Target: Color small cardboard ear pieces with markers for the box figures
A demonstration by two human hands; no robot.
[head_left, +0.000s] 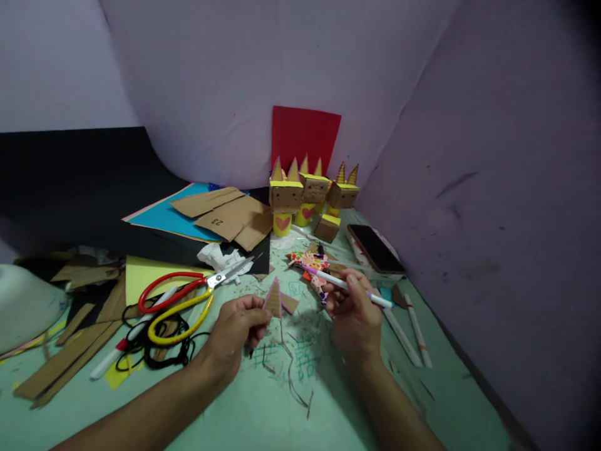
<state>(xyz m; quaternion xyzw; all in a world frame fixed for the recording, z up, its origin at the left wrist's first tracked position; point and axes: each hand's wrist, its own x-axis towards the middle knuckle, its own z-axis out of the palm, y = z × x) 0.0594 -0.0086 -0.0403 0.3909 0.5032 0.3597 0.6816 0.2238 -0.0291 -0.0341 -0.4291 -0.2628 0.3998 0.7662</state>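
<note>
My left hand (pixel 241 326) pinches the lower left corner of a small cardboard triangle (pixel 273 299), which stands point up with purple-pink edges. Behind it on the table lies another small cardboard piece (pixel 290 303) with a purple edge. My right hand (pixel 353 307) holds a white and purple marker (pixel 345 286); its purple end points left toward the triangle, without touching it. A patterned, colourful piece (pixel 315 261) lies just beyond the marker.
Red and yellow scissors (pixel 213 280) lie at left over black cord (pixel 171 351) and cardboard strips (pixel 77 360). Cardboard figures with pointed ears (pixel 286 195) stand at the back before a red sheet (pixel 304 134). A phone (pixel 374 248) and white pens (pixel 417 329) are at right.
</note>
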